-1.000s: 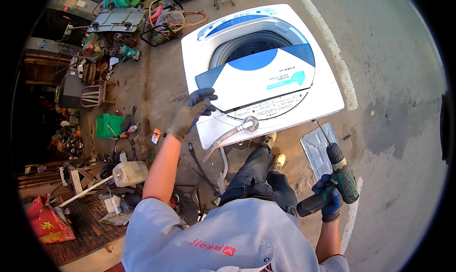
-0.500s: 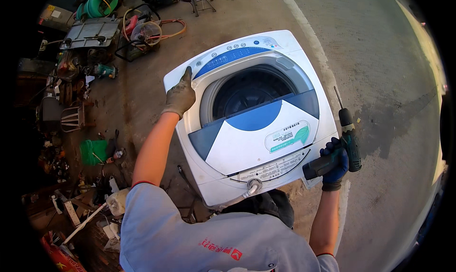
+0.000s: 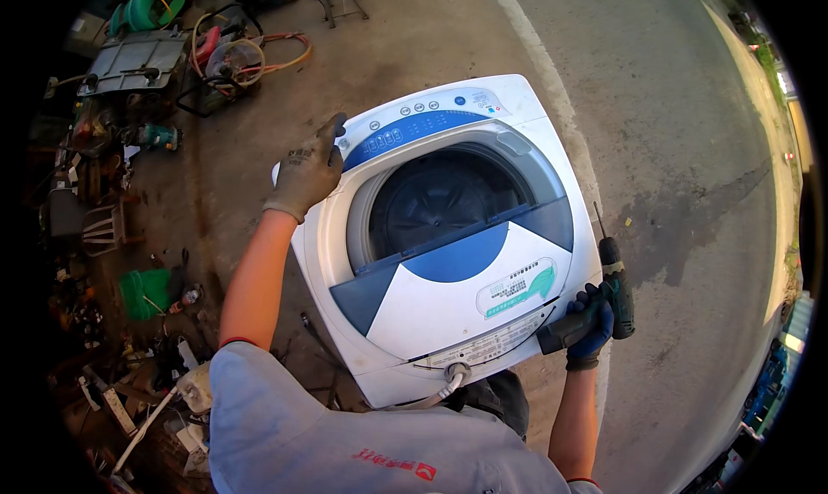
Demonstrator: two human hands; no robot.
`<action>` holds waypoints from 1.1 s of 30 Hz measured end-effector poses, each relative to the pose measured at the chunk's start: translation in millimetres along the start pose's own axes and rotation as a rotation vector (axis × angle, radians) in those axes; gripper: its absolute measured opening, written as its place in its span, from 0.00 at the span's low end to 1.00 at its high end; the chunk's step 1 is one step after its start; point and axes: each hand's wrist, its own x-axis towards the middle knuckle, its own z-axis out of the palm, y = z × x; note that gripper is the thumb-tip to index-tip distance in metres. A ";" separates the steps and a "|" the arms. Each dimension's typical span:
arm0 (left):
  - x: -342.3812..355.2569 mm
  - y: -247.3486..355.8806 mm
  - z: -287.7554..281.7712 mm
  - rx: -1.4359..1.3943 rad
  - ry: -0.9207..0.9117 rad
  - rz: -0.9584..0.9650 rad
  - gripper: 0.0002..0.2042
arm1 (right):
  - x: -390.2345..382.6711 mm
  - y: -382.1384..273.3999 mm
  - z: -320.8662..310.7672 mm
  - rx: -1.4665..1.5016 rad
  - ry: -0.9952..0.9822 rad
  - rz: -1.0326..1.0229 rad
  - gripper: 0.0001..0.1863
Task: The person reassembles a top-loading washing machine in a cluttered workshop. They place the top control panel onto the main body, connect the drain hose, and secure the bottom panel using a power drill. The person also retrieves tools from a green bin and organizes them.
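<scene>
A white top-loading washing machine (image 3: 371,369) with a blue control panel (image 3: 414,132) stands before me. Its folding lid (image 3: 517,244) is drawn back toward my body, baring the dark round drum (image 3: 448,196). My left hand (image 3: 304,173), in a grey-brown work glove, lies over the machine's far left corner, fingers outstretched beside the panel. In a dark blue glove, my right hand (image 3: 591,326) is wrapped round the handle of a cordless drill (image 3: 617,291) at the machine's right side. The drill's long thin bit points away from me. A grey hose elbow (image 3: 457,373) sticks out at the near edge.
Clutter lies along the left: a green bucket (image 3: 145,294), a wooden chair (image 3: 105,226), scrap and tools. Farther off are a wheeled metal cart (image 3: 134,61), a machine frame with an orange hose (image 3: 293,54) and a small stool (image 3: 343,0). A pale line (image 3: 526,37) crosses the ground.
The view has shifted, so the machine sits lower and slightly left. My left hand has moved along the far left corner and its fingers have changed pose. My right hand keeps hold of the drill.
</scene>
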 end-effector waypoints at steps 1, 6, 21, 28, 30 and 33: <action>16.3 3.6 0.8 -0.075 0.026 0.073 0.26 | 0.2 0.7 0.3 -0.003 0.010 0.007 0.25; 76.6 29.5 19.4 -0.084 -0.162 0.211 0.27 | 2.9 2.1 2.1 -0.008 0.056 -0.003 0.25; 97.0 41.8 42.3 0.191 -0.123 0.383 0.28 | 2.1 -3.2 11.3 -0.058 0.115 0.067 0.26; 100.2 34.7 47.8 0.192 -0.110 0.408 0.27 | 6.8 -3.7 7.1 0.031 0.048 0.086 0.26; 99.9 36.5 47.6 0.197 -0.092 0.427 0.26 | 6.2 -4.6 5.7 0.031 0.032 0.091 0.26; 99.4 38.7 45.7 0.189 -0.086 0.437 0.26 | 6.2 -4.2 8.0 0.018 0.053 0.077 0.26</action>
